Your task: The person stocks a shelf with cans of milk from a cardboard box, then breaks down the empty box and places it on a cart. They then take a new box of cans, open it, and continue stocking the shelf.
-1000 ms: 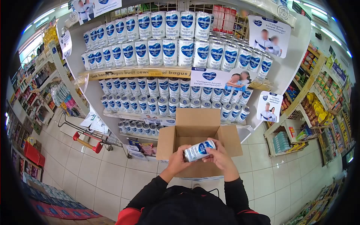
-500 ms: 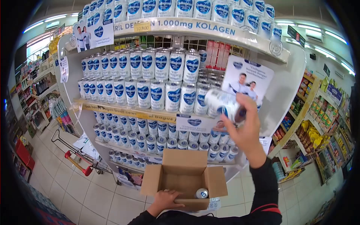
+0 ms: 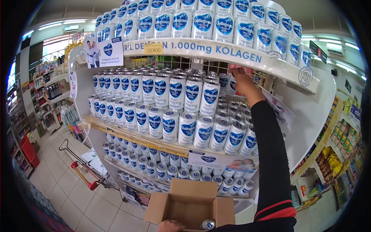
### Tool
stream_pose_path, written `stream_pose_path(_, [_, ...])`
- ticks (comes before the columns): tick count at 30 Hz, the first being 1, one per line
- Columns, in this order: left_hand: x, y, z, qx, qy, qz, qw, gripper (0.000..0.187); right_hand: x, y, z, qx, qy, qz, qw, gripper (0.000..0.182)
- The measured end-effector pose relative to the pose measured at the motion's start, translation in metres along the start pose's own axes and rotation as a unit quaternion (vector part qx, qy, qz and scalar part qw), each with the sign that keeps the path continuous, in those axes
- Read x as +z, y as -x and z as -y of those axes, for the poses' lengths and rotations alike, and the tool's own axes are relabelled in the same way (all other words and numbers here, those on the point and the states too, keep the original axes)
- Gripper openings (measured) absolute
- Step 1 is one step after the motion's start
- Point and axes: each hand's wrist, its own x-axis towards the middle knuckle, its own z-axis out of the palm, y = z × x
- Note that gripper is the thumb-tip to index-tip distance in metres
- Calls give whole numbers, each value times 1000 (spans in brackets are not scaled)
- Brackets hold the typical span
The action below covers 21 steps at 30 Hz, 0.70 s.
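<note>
White and blue cans stand in rows on a curved display shelf (image 3: 135, 138). My right hand (image 3: 244, 84) reaches deep over the middle shelf, its fingers closed around the top of a can (image 3: 231, 86) at the back right. Below, an open cardboard box (image 3: 193, 189) holds one can (image 3: 208, 224) in its near right corner. My left hand (image 3: 171, 226) rests on the box's near left edge; its fingers are partly cut off by the frame's bottom.
A poster card (image 3: 276, 104) leans by the shelf's right side, beside my forearm. Above my arm runs the upper shelf's edge (image 3: 216, 50), with more cans on it. A cart with a red handle (image 3: 83, 176) stands at the left.
My right hand has carried its can from in front of the shelf to the back right of the middle shelf. The view has shifted, so the box and my left hand appear lower.
</note>
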Motion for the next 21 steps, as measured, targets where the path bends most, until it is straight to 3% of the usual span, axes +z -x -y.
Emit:
stream_pose_path(8, [5, -15, 29, -25, -60, 52, 997, 18, 36, -41, -5, -11, -74, 61, 995, 61])
stream_pose_path(21, [55, -8, 36, -63, -91, 163, 980, 21, 57, -46, -9, 39, -38, 80, 995, 61])
